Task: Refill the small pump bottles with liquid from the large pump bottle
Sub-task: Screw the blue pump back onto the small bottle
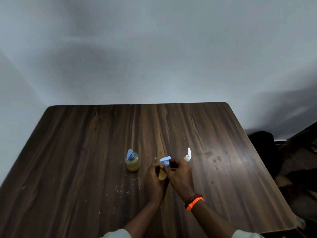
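At the near edge of the dark wood-grain table [85, 152], two pale sleeve cuffs [118, 234] enter the view, and both forearms reach forward toward the middle of the surface. The right wrist carries an orange braided band [195, 203] with a dark red beaded bracelet [193, 198] just beyond it. The left hand [154, 181] and the right hand [180, 176] meet around a small bottle of yellowish liquid with a blue pump head [165, 160], which sits roughly at the centre of the table and somewhat nearer the near edge than the far one. The left hand's fingers curl round the bottle's body, of which only a yellowish patch shows between the hands; the right hand's fingers are curled at the neck, just under the blue pump, and appear to grip the collar there, though the exact contact is hidden. Pale specks and crumbs [123, 190] lie scattered on the surface to the left of the hands. Further on and to the left, standing upright and apart from the hands, is a rounder clear bottle of yellow-green liquid with a blue pump [132, 162]. To the right, just beyond the right hand's knuckles, stands a small clear bottle with a white pump [188, 157]. Dark smudges [213, 157] mark the wood further right. Past the far edge rises a plain grey wall [154, 48].
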### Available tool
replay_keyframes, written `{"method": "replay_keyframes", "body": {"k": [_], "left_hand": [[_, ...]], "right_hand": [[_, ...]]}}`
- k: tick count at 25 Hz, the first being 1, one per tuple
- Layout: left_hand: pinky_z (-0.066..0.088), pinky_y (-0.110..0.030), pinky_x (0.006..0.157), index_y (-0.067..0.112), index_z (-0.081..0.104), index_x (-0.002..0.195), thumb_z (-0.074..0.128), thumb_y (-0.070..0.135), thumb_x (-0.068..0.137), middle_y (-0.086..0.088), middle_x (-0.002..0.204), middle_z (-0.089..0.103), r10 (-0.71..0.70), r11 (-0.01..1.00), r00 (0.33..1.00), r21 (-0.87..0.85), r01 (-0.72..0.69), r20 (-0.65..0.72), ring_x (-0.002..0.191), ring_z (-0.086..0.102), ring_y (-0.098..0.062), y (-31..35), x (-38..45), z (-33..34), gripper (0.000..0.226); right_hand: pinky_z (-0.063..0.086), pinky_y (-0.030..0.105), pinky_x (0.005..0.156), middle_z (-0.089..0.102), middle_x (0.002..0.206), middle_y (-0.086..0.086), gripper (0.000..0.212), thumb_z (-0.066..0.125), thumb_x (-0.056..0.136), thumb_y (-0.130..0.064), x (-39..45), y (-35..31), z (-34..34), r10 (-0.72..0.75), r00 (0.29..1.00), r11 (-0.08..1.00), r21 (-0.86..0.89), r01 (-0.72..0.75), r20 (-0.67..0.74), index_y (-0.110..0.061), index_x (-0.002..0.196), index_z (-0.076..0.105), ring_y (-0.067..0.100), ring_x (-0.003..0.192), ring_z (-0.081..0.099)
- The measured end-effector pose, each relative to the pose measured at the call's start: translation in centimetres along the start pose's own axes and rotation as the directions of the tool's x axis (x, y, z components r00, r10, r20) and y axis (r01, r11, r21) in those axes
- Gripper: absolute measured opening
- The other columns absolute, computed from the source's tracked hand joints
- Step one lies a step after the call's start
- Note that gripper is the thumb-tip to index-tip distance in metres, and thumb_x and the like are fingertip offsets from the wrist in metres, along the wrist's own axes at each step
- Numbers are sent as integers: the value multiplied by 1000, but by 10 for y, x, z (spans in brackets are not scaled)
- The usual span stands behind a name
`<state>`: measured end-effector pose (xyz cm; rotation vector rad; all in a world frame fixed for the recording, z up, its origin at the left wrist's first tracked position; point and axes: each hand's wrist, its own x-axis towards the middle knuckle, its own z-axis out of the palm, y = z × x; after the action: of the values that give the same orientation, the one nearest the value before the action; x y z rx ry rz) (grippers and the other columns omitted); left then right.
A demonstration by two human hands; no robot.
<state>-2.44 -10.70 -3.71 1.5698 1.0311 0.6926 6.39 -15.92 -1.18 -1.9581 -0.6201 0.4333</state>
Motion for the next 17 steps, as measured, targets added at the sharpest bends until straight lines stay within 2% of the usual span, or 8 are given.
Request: {"method": "replay_keyframes", "body": {"k": [2, 4, 5, 7, 9, 11, 13, 17], "left_hand": [[61, -42, 86, 10, 71, 109, 84, 2, 78, -2, 104, 75, -18, 999, 1000, 49, 17, 22, 99, 73, -21, -3, 14, 5, 35], [58, -30, 87, 8, 74, 114, 82, 2, 79, -4, 107, 77, 9, 992, 999, 128, -13, 31, 99, 72, -17, -7, 29, 9, 37], [55, -20, 83, 8, 76, 110, 80, 0, 79, -4, 104, 78, 31, 986, 999, 164, -35, 26, 96, 71, -15, -6, 35, 10, 32], [47, -13, 71, 6, 79, 97, 75, -7, 81, -7, 94, 79, 40, 981, 999, 190, -43, 22, 85, 68, -12, -6, 47, 10, 20], [47, -18, 67, 5, 79, 95, 72, -7, 85, -9, 90, 79, 11, 979, 999, 202, -18, 39, 82, 67, -12, -7, 54, 11, 17], [54, -28, 69, 6, 79, 95, 67, -5, 89, -9, 89, 79, -27, 976, 998, 219, 14, 57, 82, 70, -18, -10, 58, 12, 16], [56, -36, 70, 7, 78, 92, 65, -4, 90, -8, 86, 78, -30, 971, 999, 238, 18, 46, 82, 71, -20, -12, 61, 13, 17], [60, -43, 73, 7, 78, 96, 64, -5, 90, -8, 87, 78, -13, 964, 999, 267, 3, 35, 84, 72, -22, -15, 71, 16, 20]], "right_hand": [[47, -2, 69, 69, 75, -33, 17, 84, 84, -19, 17, 6, 2, 41, 997, 999, -27, -39, 60, -24, 99, 82, -23, 87, 65], [46, -1, 70, 67, 71, -40, 18, 80, 85, -14, 34, 11, 2, 68, 987, 995, -79, -57, 145, -20, 102, 83, -25, 85, 63], [48, 2, 71, 70, 73, -38, 17, 78, 86, -11, 41, 12, 3, 59, 980, 993, -111, -38, 191, -20, 100, 83, -20, 85, 66], [58, 22, 73, 79, 81, -18, 22, 71, 86, -6, 52, 15, 7, 30, 962, 988, -155, 13, 273, -20, 98, 83, 3, 84, 75], [60, 38, 74, 80, 82, 1, 26, 68, 83, -4, 60, 17, 12, 30, 945, 980, -196, 36, 325, -19, 98, 83, 21, 81, 75], [60, 43, 72, 78, 78, 6, 25, 66, 82, -4, 65, 23, 17, 25, 936, 977, -208, 52, 351, -19, 94, 82, 26, 78, 73], [59, 43, 73, 78, 78, 5, 25, 65, 82, -6, 68, 27, 21, 23, 933, 975, -214, 59, 358, -20, 93, 82, 22, 78, 73], [58, 32, 71, 78, 78, -3, 25, 67, 82, -8, 74, 33, 29, 23, 952, 982, -187, 36, 305, -23, 95, 82, 14, 77, 73]]}}
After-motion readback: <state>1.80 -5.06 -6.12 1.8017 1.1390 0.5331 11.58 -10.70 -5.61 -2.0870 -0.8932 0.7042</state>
